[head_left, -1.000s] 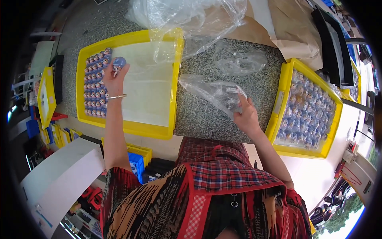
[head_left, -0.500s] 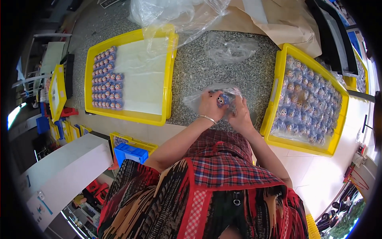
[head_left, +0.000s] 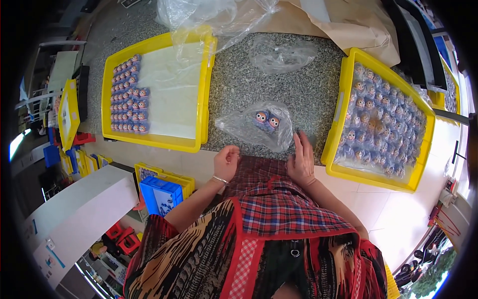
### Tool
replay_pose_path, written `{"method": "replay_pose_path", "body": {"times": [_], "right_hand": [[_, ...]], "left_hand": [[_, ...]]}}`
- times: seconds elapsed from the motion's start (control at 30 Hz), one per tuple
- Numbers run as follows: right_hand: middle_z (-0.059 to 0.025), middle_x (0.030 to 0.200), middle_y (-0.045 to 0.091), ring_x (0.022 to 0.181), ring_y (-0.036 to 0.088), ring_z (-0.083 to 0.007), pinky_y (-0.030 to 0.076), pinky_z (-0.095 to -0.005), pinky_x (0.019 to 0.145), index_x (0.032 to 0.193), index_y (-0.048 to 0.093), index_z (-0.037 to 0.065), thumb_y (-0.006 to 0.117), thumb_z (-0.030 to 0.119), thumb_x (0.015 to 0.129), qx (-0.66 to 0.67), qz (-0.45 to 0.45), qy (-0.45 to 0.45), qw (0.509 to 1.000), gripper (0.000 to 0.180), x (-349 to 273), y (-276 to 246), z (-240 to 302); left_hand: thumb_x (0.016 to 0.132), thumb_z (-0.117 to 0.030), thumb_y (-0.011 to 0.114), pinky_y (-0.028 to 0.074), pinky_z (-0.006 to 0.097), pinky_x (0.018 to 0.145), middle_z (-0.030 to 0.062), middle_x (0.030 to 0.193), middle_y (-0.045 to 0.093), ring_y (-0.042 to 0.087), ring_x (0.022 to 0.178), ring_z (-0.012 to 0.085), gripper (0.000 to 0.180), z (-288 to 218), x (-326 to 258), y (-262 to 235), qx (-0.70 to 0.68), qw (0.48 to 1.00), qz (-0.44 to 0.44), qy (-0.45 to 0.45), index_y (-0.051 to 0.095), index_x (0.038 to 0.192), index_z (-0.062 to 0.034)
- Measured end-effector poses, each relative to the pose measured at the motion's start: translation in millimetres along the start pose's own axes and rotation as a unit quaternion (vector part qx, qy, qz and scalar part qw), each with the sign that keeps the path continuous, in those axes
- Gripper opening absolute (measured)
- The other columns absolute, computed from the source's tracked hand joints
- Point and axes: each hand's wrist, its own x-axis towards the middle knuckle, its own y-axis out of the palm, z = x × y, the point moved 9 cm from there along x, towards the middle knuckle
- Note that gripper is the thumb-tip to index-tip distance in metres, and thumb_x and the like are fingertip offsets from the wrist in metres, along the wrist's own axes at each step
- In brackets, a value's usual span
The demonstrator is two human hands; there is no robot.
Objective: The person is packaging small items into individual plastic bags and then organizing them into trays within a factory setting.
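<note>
Both hands now off bag (head_left: 259, 127)

Small clear plastic bag (head_left: 259, 128) on speckled stone worktop, two blue-and-orange round figures (head_left: 267, 120) inside, between yellow trays. Empty crumpled clear plastic bag (head_left: 281, 54) further back on same worktop. Large clear plastic sheet bag (head_left: 209, 15) draped over far corner of left tray. Brown paper wrapping (head_left: 348, 22) at far edge. No labels or screens legible.
</note>
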Motion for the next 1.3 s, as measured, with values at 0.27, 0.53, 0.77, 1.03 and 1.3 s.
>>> {"method": "replay_pose_path", "body": {"times": [0.27, 0.53, 0.77, 1.03, 1.3], "right_hand": [[-0.0187, 0.124, 0.048, 0.122, 0.041, -0.0366, 0.031, -0.0491, 0.103, 0.118, 0.05, -0.001, 0.061, 0.014, 0.077, -0.139, 0.113, -0.148, 0.973, 0.045, 62, 42, 37], [-0.0141, 0.109, 0.055, 0.11, 0.048, -0.0318, 0.036, -0.0449, 0.097, 0.104, 0.056, 0.001, 0.058, 0.014, 0.074, -0.147, 0.022, -0.099, 0.984, 0.032, 69, 1, 11], [-0.0147, 0.105, 0.054, 0.107, 0.051, -0.0325, 0.036, -0.0465, 0.097, 0.1, 0.054, 0.005, 0.054, 0.017, 0.076, -0.16, 0.014, -0.136, 0.978, 0.026, 42, -11, -45], [-0.0069, 0.09, 0.055, 0.093, 0.054, -0.0235, 0.042, -0.0382, 0.083, 0.086, 0.058, 0.008, 0.06, 0.019, 0.071, -0.154, -0.061, -0.057, 0.984, 0.019, 17, -38, -88], [-0.0087, 0.1, 0.057, 0.087, 0.059, -0.026, 0.052, -0.0354, 0.069, 0.099, 0.057, 0.006, 0.062, 0.013, 0.076, 0.713, -0.074, 0.201, 0.667, 0.025, -115, -144, -107]], "left_hand": [[0.074, 0.001, 0.065, 0.05, 0.031, 0.08, 0.0164, 0.119, 0.054, 0.059, 0.103, 0.0241, 0.04, -109, 77, 38, 0.051, 0.986, 0.036, 0.156, 0.056, 0.113, -0.0024], [0.069, -0.004, 0.065, 0.037, 0.045, 0.103, 0.0239, 0.138, 0.037, 0.037, 0.128, 0.0421, 0.041, -147, 94, 138, 0.341, 0.833, 0.125, 0.419, 0.061, 0.111, -0.0028], [0.072, -0.004, 0.058, 0.031, 0.048, 0.105, 0.0258, 0.14, 0.034, 0.033, 0.129, 0.0441, 0.047, -165, 105, 184, 0.245, 0.877, 0.125, 0.395, 0.053, 0.119, -0.0027], [0.072, -0.024, 0.068, 0.04, 0.043, 0.09, 0.019, 0.111, 0.049, 0.048, 0.103, 0.0369, 0.047, -176, 103, 254, 0.325, 0.823, 0.159, 0.438, 0.052, 0.111, -0.0011], [0.069, -0.02, 0.078, 0.047, 0.035, 0.08, 0.0101, 0.103, 0.057, 0.056, 0.093, 0.019, 0.052, -215, -23, 340, 0.068, 0.899, 0.352, 0.252, 0.05, 0.108, 0.0009]]}}
